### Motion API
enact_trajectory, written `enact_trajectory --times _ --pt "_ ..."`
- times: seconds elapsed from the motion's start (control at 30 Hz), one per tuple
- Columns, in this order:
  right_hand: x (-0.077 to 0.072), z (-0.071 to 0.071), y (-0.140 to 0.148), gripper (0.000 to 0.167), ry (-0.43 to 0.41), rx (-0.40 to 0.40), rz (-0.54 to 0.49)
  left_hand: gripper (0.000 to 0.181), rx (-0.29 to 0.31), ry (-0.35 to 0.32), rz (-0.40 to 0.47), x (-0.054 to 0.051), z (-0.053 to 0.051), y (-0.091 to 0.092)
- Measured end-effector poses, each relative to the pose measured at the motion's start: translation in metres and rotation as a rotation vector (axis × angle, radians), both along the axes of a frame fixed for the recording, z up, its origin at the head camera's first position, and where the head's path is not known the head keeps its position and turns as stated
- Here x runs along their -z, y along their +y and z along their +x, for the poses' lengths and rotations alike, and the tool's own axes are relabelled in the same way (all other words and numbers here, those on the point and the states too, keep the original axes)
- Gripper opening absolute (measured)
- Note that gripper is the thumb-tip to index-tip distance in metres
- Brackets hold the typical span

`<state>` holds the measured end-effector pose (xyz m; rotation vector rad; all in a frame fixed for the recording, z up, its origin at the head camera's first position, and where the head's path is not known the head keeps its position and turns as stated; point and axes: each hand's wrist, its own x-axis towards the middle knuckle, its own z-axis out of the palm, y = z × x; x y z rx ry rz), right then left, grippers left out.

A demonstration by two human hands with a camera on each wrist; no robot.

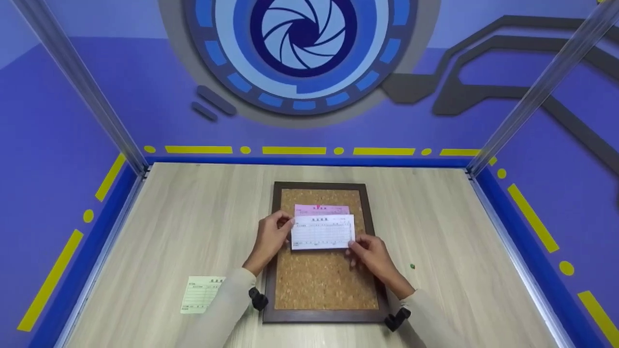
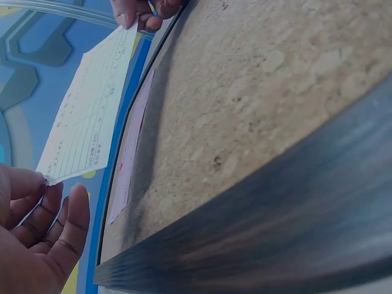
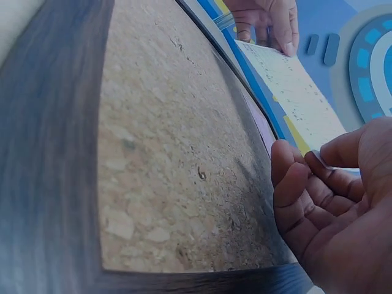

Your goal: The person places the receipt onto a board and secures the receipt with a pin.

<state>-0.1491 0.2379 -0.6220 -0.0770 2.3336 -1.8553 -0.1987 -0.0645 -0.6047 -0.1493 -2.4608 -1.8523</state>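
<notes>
Both hands hold a white printed paper slip [image 1: 322, 233] above a cork board [image 1: 326, 282] with a dark wooden frame. My left hand [image 1: 272, 237] pinches its left edge; my right hand [image 1: 372, 256] pinches its lower right corner. The left wrist view shows the slip [image 2: 92, 104] raised off the board. Beneath it, a pink slip [image 1: 321, 210] lies on the cork with a small red pin [image 1: 318, 207] at its top edge, its lower part hidden by the white slip. A small blue and yellow bit [image 2: 152, 7] shows among the right hand's fingers, too small to identify.
A pale green printed slip [image 1: 199, 294] lies on the wooden table [image 1: 203, 208] left of the board, partly covered by the left sleeve. Right of the board is a tiny green object [image 1: 412, 266]. Blue walls [image 1: 63, 145] enclose the table at the back and sides.
</notes>
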Motion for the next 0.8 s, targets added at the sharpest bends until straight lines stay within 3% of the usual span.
enact_trajectory --times 0.33,0.8 --pt "-0.002 0.006 0.000 0.019 -0.068 0.042 0.020 0.004 -0.017 0.022 -0.079 0.009 0.002 0.004" --pt "0.004 0.012 0.000 0.020 -0.080 0.085 0.097 0.005 -0.025 0.037 -0.144 0.020 0.002 0.008"
